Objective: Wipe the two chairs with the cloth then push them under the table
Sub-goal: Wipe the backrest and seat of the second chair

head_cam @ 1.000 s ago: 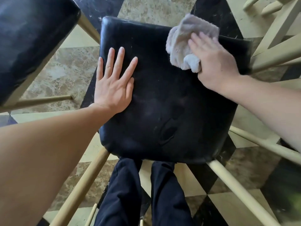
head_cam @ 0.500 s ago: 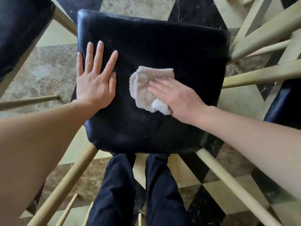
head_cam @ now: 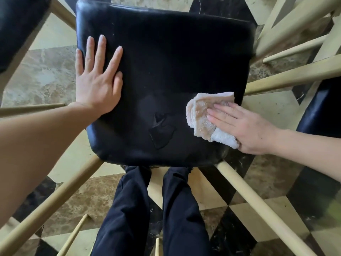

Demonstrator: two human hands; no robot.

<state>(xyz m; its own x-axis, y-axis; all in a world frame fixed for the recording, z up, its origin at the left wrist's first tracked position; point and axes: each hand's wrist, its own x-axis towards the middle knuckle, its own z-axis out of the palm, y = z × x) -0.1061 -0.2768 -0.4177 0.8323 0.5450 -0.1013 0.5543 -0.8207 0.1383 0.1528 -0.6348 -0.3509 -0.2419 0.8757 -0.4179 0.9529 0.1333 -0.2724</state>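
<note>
A chair with a black padded seat [head_cam: 166,61] and pale wooden legs stands right below me. A torn patch [head_cam: 160,130] shows near the seat's front middle. My left hand [head_cam: 97,84] lies flat on the seat's left side, fingers straight and spread. My right hand [head_cam: 245,126] presses a folded beige cloth [head_cam: 203,115] onto the seat's front right part with straight fingers. Part of the cloth is hidden under that hand. A second black seat [head_cam: 18,24] shows at the top left.
Pale wooden legs and rungs [head_cam: 295,74] of other furniture crowd the right side, with another black seat [head_cam: 321,111] at the right edge. My dark trouser legs [head_cam: 147,209] stand close to the seat's front. The floor is chequered marble tile [head_cam: 42,76].
My right hand has slid the cloth from the seat's far right corner, across the middle, down to its front right part. My left hand has stayed flat on the seat's left side.
</note>
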